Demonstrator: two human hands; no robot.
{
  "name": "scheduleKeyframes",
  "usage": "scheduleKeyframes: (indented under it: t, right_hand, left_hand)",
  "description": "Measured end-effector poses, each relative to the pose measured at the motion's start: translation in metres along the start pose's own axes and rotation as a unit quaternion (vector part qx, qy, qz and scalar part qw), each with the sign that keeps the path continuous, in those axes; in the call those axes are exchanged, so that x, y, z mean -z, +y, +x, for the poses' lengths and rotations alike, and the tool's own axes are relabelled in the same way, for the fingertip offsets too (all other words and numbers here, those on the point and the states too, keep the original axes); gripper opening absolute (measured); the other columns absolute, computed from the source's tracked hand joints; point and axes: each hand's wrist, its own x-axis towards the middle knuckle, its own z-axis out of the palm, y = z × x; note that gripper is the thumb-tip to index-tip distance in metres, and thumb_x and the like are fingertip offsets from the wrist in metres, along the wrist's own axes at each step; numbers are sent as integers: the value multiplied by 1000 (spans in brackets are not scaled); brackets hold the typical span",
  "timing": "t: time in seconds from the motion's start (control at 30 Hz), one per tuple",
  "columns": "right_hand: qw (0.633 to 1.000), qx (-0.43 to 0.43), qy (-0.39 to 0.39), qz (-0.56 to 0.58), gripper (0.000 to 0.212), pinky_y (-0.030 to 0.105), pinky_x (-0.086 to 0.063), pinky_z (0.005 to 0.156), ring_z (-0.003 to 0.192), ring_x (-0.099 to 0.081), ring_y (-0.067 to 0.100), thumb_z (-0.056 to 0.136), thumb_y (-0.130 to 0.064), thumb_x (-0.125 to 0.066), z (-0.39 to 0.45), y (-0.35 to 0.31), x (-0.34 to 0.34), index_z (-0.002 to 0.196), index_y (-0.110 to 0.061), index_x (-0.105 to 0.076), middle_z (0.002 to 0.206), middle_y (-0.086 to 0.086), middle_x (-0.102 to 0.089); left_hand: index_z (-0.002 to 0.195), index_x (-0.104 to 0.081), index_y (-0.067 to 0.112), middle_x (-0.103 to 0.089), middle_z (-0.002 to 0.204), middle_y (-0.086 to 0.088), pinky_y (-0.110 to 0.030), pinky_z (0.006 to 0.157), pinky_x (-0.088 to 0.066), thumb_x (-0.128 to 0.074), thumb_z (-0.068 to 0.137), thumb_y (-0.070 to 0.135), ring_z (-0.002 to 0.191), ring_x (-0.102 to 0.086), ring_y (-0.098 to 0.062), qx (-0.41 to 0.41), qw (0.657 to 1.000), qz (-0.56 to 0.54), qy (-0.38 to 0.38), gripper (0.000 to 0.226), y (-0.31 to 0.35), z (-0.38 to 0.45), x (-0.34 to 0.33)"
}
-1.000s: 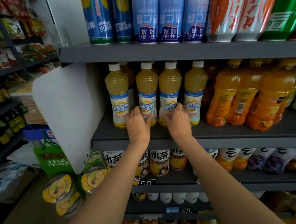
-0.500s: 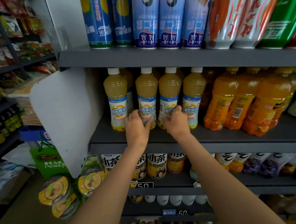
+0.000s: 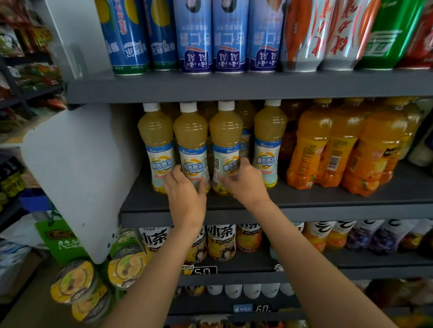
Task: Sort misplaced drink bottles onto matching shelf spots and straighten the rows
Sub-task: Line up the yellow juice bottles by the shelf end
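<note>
While each hand point(image 3: 185, 193) point(image 3: 247, 184) grips one bottle point(image 3: 193, 150) point(image 3: 226, 148), shelf edge point(image 3: 340, 210) lies near.

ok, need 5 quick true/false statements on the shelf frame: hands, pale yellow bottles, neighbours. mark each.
1. The left hand grips the second pale yellow bottle from the left. True.
2. The right hand hangs free below the shelf. False: its fingers are curled round the third pale yellow bottle low on its label.
3. The front pale yellow bottles have orange caps. False: their caps are white.
4. Orange juice bottles stand to the right of the pale yellow row on the same shelf. True.
5. The shelf above holds bagged snacks. False: it carries tall blue cans and other cans.
</note>
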Motion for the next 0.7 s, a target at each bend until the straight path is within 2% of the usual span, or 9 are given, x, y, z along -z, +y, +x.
scheduleKeyframes:
  t: [0.1,0.17,0.27,0.33,0.43,0.53,0.7]
  right_hand:
    - [983,14,183,-4,39,29,-46,74,101,-60,24,89,-26,-62,-14,6,22,120,-5,-50,117,9,-58]
    - [974,-22,225,-27,44,32,-43,75,108,-55,28,90,-23,-60,-16,14,32,126,-4,-42,127,11,-48]
    - [983,-81,149,-77,66,43,-45,83,115,-51,38,91,-26,-58,-4,21,29,142,-4,-23,140,14,-37]
    - [985,-92,119,-84,68,47,-46,85,115,-52,41,91,-26,-58,6,23,25,142,-3,-20,140,16,-39]
    - [984,-115,112,-75,58,47,-46,84,114,-53,42,92,-23,-56,24,24,25,136,-3,-24,137,16,-42]
    - [982,-141,110,-66,58,45,-45,86,116,-52,41,92,-22,-57,39,23,28,136,-3,-25,137,17,-41]
    - [980,-152,128,-21,58,44,-44,88,118,-50,39,90,-20,-60,47,27,28,136,-4,-27,139,18,-38]
  left_hand:
    - [121,-46,2,-46,119,-14,-28,84,-45,-64,85,11,105,-52,-24,-68,994,-55,65,41,11,-5,6]
    - [119,-50,3,-51,112,-11,-31,83,-49,-61,87,13,100,-54,-20,-120,991,-49,43,34,21,-10,4]
    - [135,-39,3,-50,128,-11,-29,97,-41,-61,89,27,119,-48,-22,-105,992,-38,-53,57,40,-14,-12]
    - [141,-30,3,-46,135,-12,-30,100,-38,-64,86,34,126,-43,-24,-64,994,-32,-79,71,50,-10,-23]
    - [134,-37,5,-55,125,-12,-35,91,-46,-66,84,33,117,-53,-26,-30,998,-2,-59,64,57,0,-29]
    - [124,-44,7,-58,119,-9,-32,83,-46,-66,84,34,110,-57,-25,-21,997,33,-62,53,57,5,-25]
    - [125,-44,9,-61,117,-8,-35,81,-47,-69,82,36,108,-58,-26,-27,995,27,-95,57,51,13,-15]
